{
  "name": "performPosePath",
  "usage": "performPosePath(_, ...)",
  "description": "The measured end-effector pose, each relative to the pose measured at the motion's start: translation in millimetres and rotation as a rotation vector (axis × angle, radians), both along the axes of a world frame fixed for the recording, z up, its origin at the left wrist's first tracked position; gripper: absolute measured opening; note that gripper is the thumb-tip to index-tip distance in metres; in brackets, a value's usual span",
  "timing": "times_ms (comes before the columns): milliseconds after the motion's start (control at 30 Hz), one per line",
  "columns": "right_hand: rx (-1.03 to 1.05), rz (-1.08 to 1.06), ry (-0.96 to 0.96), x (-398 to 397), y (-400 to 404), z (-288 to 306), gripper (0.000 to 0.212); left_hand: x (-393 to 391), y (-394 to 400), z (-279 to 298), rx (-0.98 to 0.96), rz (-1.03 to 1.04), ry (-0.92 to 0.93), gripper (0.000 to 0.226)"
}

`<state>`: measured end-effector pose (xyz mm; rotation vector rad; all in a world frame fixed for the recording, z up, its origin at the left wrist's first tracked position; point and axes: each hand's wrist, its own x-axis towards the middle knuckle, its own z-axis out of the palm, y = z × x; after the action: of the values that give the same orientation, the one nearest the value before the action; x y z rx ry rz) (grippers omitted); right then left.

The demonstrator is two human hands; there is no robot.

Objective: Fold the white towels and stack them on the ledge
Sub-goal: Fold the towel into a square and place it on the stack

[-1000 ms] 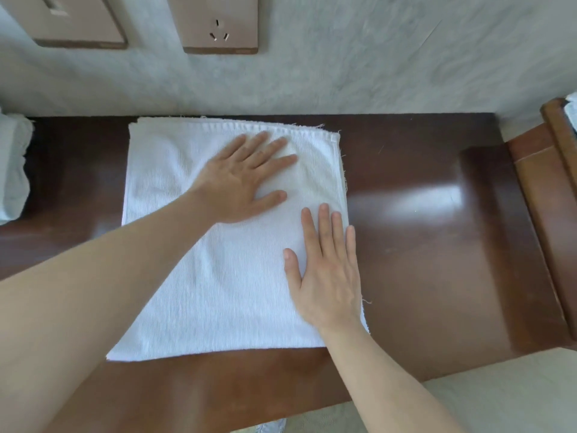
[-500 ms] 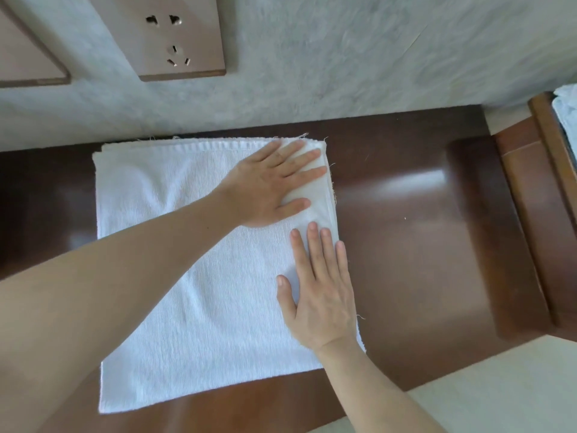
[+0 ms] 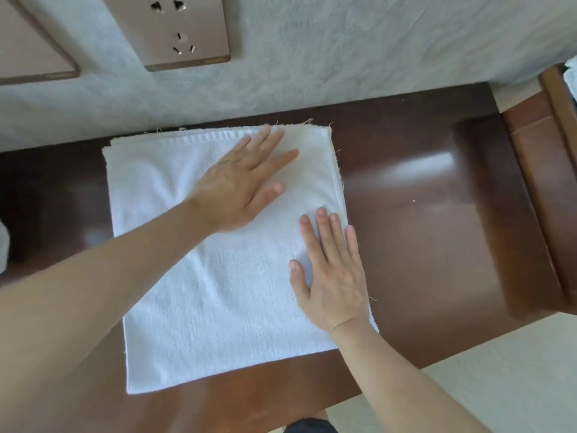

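White terry towel (image 3: 218, 276) is laid out flat as a folded square on the dark glossy wooden ledge (image 3: 421, 245), sitting in the middle-left of the frame with its far edge almost up against the wall. You can see a few layers stacked along the right edge, with loose threads poking out at the top right corner.

Both hands are flat on it, palms down. Left hand (image 3: 240, 189) comes in from the lower left and rests on the upper middle of the towel, fingers straight and a bit spread, pointing toward the top right corner. It's slightly blurred. Right hand (image 3: 331, 273) comes in from the bottom of the frame and lies along the towel's right edge, fingers straight and close together, thumb stuck out to the left.

On the grey textured wall there's a brown power socket (image 3: 175, 32) at the upper left, plus part of another brown plate (image 3: 28, 48) at the far left edge. Some lighter brown wood (image 3: 543, 182) runs down the right side of the frame.
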<state>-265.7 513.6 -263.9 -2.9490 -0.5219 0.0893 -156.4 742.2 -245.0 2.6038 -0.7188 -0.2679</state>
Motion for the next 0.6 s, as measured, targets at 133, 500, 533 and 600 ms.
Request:
performPosePath(133, 0.006, -0.005, 0.022, 1, 1, 3, 0.064, -86, 26, -3, 0.181, -0.018, 0.027, 0.065)
performPosePath(500, 0.224, 0.081, 0.058, -7, -5, 18, 0.057, -248, 54, 7, -0.031, 0.009, 0.062, 0.073)
performPosePath(533, 0.247, 0.15, 0.071, -13, -9, 21, 0.056, -258, 53, 5, -0.074, 0.011, 0.042, 0.07)
performPosePath(600, 0.243, 0.341, 0.142, -30, -13, 26, 0.059, -268, 54, 2, -0.133, 0.035, -0.031, 0.053)
